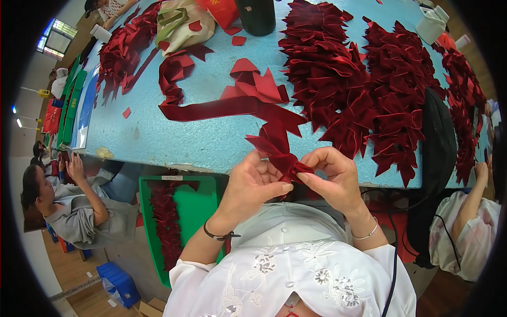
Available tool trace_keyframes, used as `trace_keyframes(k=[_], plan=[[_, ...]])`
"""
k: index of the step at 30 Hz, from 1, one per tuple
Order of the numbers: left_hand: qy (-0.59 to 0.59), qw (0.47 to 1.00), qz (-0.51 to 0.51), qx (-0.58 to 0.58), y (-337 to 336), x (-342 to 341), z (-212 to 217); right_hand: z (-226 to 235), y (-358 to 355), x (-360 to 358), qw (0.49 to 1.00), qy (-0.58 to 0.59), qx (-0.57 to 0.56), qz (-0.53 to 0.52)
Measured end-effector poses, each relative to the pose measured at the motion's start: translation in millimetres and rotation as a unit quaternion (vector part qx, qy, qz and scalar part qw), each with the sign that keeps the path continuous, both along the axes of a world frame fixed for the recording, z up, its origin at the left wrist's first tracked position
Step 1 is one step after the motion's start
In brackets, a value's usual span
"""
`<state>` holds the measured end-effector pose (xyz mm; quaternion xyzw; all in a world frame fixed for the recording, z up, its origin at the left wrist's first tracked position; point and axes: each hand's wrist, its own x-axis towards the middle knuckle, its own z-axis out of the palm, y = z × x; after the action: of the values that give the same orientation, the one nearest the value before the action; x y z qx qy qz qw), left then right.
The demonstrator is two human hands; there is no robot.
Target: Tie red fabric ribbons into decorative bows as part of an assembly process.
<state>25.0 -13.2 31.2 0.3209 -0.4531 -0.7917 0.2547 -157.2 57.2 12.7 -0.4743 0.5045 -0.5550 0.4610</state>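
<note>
While the left hand (252,182) and right hand (331,177) pinch the folded red velvet ribbon (280,153) at the table's (211,142) near edge, a loosened pinch could let the fold spring open.

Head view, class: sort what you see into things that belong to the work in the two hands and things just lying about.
In the work: left hand; right hand; dark red ribbon piece pinched between both; long ribbon strip; heaps of finished red bows.

Lying about: beige bag; dark bottle; green crate; white tape dispenser.
</note>
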Motion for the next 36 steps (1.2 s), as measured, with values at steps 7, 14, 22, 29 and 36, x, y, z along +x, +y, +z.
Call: trace_keyframes(k=[7, 14, 22, 29, 36], plan=[[-0.015, 1.000, -0.014, 0.021, -5, 8, 6, 1, 5, -2, 0.998, 0.057, -0.015, -0.013], [-0.049, 0.999, 0.009, -0.003, -6, -2, 0, 8, 3, 0, 0.993, 0.099, -0.059, 0.011], [-0.059, 0.996, 0.069, 0.014, -4, -11, -2, 4, -2, -4, 0.959, 0.198, -0.200, -0.027], [-0.045, 0.994, 0.080, 0.062, -3, -15, 1, 7, -4, -1, 0.902, 0.305, -0.301, -0.059], [-0.048, 0.995, 0.060, 0.070, 2, -16, -1, 12, -2, -7, 0.897, 0.310, -0.314, 0.013]])
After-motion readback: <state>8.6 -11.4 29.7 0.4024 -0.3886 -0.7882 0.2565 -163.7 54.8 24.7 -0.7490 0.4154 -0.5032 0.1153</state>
